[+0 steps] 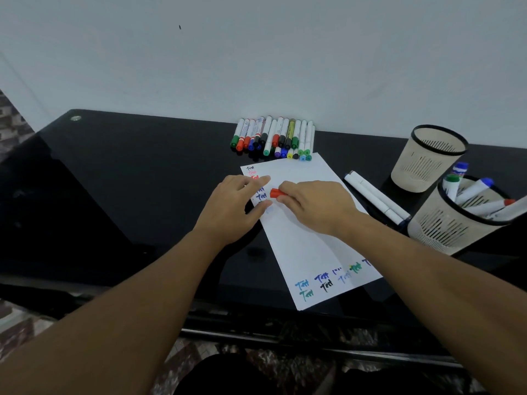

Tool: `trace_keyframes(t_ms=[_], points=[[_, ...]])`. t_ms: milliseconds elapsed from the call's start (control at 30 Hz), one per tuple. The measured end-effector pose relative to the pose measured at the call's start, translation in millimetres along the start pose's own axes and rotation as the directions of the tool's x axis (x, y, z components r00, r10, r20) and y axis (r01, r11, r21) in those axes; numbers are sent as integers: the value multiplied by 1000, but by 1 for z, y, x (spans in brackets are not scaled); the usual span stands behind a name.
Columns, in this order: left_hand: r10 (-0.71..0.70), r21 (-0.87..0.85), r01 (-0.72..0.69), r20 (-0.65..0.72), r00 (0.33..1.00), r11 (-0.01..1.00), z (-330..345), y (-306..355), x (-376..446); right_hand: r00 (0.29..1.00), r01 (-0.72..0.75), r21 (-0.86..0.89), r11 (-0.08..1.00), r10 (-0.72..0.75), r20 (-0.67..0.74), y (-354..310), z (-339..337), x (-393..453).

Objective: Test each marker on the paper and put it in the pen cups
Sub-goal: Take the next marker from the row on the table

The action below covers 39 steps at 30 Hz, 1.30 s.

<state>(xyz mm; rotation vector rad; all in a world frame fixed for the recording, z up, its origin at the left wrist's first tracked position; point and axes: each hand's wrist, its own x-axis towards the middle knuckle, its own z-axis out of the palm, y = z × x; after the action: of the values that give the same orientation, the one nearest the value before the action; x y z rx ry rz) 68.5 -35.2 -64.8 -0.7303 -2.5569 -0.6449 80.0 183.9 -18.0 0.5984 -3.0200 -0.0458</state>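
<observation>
A white sheet of paper (308,240) lies on the black table, with coloured test marks along its left edge and near its front end. My right hand (310,205) grips a red marker (276,193) over the paper; only its red capped end shows past my fingers. My left hand (238,205) lies flat with fingers straight on the paper's left edge. A pile of several capped markers (275,139) lies behind the paper by the wall. Two beige mesh pen cups stand at the right: the far cup (427,163) looks empty, the near cup (453,223) holds several markers.
Two white markers (376,196) lie side by side on the table between the paper and the cups. The glossy black table (128,178) ends at a front edge close to my body. A pale wall rises right behind the table.
</observation>
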Motion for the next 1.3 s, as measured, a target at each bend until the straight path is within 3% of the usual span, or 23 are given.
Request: trace_keyframes(t_ms=[333, 400, 467, 633, 733, 800, 833, 900, 967, 1000, 1133, 1300], points=[[133, 40, -132, -42, 990, 990, 6, -6, 1, 999, 21, -20, 1000, -22, -27, 1, -1, 0], [104, 31, -103, -20, 994, 994, 4, -5, 1, 999, 9, 28, 1000, -8, -36, -1, -1, -2], [6, -3, -6, -10, 1000, 1000, 0, -2, 1, 998, -28, 184, 983, 39, -54, -2, -3, -5], [-205, 25, 205, 3, 979, 978, -1, -3, 0, 987, -149, 598, 787, 155, 42, -1, -13, -11], [-289, 27, 288, 44, 956, 957, 0, -3, -2, 964, -237, 808, 540, 236, 125, -9, -16, -16], [-325, -4, 327, 75, 943, 945, -3, -1, 0, 961, -255, 873, 415, 212, 179, -10, -14, -19], [-334, -29, 339, 102, 937, 940, -5, 0, 1, 963, -255, 880, 401, 185, 195, -10, -13, -22], [-305, -59, 319, 172, 937, 946, -11, 1, 1, 973, -227, 839, 495, 154, 173, -10, -9, -28], [-208, -34, 221, 228, 951, 975, -13, -2, -5, 981, -172, 788, 591, 172, 85, -10, -2, -31], [-166, -18, 176, 237, 957, 984, -13, -4, -8, 979, -151, 793, 590, 199, 38, -12, 1, -31], [-134, 12, 134, 189, 973, 991, -6, -11, -14, 947, -89, 926, 367, 318, -35, -26, 1, -28], [-152, 12, 152, 153, 976, 988, -3, -12, -12, 901, -111, 954, 277, 433, -21, -39, 14, -21]])
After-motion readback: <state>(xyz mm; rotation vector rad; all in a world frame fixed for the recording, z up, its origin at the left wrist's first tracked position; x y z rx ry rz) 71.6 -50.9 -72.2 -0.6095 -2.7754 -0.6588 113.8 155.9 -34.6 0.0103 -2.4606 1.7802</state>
